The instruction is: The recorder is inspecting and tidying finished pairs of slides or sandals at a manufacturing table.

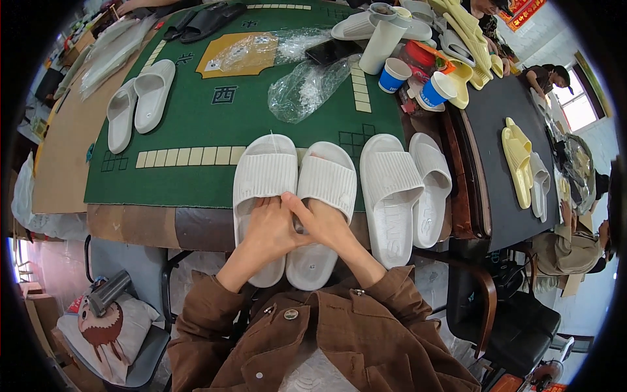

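Centrally, two bare hands: left hand [273, 227] and right hand [322, 225], meeting between two shoes. Fingers slipped beneath the straps of the middle slipper pair [326, 181], tips covered; how far they bend, or whether they grip, cannot be told.

Item: said middle slipper pair, centre of the frame. Off-white, open-toed, broad finely ribbed strap, thick rounded sole; toes toward the top of the frame, heels jutting past the near edge of the worktop [163, 227]. Small dark printed mark on the right-hand heel.

Item: neighbouring slipper pair [392, 173], right of centre, just beside the first. Similar off-white; large raised lettering on the footbeds.

Item: green mat [196, 127], beneath the toes. Printed rows of cream tiles, dark characters, yellow panel toward the top.

Item: pale grey slipper pair [153, 81], upper left.

Item: clear plastic bag [287, 95], upper centre, crumpled.

Item: two paper cups [394, 77], upper right, blue and white, pale print too small to make out.

Item: red banner [524, 12], top right corner, yellow writing, partly cut off.
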`<state>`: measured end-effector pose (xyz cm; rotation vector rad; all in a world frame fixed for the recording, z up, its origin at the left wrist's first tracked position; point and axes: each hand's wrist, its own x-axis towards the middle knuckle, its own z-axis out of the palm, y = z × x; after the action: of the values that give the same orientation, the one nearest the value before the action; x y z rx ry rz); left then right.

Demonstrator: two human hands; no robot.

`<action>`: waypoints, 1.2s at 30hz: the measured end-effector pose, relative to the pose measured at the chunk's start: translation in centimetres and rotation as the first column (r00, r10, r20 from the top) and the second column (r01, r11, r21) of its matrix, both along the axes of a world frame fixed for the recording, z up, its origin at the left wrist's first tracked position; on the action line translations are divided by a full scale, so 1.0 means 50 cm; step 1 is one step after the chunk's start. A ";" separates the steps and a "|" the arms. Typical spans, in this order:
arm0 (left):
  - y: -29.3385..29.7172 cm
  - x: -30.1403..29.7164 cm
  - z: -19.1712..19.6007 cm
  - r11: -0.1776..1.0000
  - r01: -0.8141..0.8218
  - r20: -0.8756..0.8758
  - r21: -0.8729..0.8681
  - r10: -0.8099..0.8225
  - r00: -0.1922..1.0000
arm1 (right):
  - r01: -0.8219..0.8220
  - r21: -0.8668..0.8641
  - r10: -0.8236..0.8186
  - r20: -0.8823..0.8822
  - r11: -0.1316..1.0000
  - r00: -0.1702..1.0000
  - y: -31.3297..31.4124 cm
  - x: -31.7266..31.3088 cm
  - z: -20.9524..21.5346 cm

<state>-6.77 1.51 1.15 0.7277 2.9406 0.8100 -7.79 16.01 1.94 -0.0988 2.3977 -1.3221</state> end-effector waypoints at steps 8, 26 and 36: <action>0.017 -0.011 -0.036 0.987 -0.133 -0.084 0.090 0.140 0.987 | 0.033 -0.025 -0.040 -0.366 0.999 0.930 0.015 0.063 -0.009; 0.010 0.000 -0.019 0.982 -0.136 -0.038 0.128 0.142 0.989 | 0.013 -0.082 -0.060 -0.599 0.997 0.798 0.134 -0.148 0.115; -0.018 0.003 -0.003 0.987 -0.048 -0.032 0.152 0.054 0.998 | 0.546 -0.151 -0.278 -0.947 0.824 0.158 0.252 -0.214 0.175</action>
<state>-6.62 0.58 1.00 0.6832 2.9663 1.0454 -18.49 28.62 10.70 -0.2223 3.8998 -1.3781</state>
